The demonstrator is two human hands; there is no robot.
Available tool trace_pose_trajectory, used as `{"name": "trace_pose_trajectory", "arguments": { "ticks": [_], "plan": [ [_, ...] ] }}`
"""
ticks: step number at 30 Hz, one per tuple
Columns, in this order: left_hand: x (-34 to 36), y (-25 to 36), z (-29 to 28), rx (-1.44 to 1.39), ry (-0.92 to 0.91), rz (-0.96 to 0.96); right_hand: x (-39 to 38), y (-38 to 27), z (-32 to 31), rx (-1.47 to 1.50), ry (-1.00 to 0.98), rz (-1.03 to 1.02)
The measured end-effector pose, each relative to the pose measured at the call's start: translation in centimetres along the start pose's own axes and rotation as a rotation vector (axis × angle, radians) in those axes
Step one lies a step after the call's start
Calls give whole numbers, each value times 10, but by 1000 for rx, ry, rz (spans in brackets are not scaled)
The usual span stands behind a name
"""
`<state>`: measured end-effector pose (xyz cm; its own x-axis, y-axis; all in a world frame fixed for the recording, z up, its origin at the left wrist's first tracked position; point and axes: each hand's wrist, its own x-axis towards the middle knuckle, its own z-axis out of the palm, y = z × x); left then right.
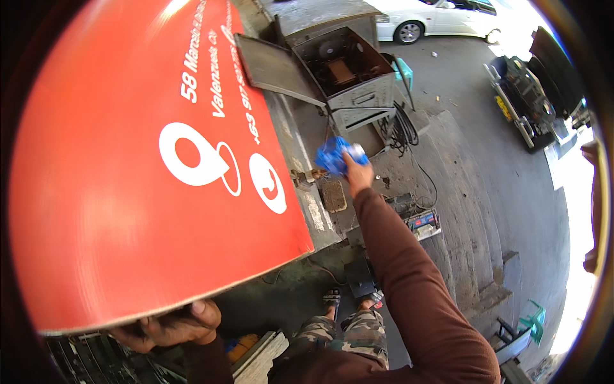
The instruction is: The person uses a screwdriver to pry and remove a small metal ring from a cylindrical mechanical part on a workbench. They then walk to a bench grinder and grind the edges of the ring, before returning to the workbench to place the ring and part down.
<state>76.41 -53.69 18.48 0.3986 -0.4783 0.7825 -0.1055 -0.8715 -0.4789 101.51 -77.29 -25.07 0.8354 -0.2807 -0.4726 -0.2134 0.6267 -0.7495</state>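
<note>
A large red sign board (128,243) with white lettering and icons fills the left of the view. At its near edge my left hand (182,325) is closed, fingers curled against the board's underside and thumb by the rim. My right arm reaches forward in a brown sleeve. In my right hand (361,175) is a crumpled blue plastic-looking wrapper (330,155) with a whitish part, smeared by motion. It is held above a grimy workbench, near a metal vise-like fitting (307,176) and a brown block (334,195).
Beyond the hand stands an open metal box (342,70) with its lid (275,67) swung left. Black cables (404,127) hang beside it. A battery-like box (424,224) lies right of my arm. Further off are a white car (435,22) and a vehicle with its hood raised (531,96).
</note>
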Motion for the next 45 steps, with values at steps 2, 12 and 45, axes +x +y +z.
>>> {"name": "trace_pose_trajectory", "arguments": {
  "ticks": [2, 12, 45],
  "plan": [
    [1, 3, -2, 25, -20, -16, 15, 4, 58, -340, 113, -185],
    [-28, -2, -16, -213, -209, -159, -151, 61, -183, -1377, -277, -454],
    [-530, -142, -441, -96, -420, -1710, -795, 269, 200, -1231, -1961, 970]
  ]
}}
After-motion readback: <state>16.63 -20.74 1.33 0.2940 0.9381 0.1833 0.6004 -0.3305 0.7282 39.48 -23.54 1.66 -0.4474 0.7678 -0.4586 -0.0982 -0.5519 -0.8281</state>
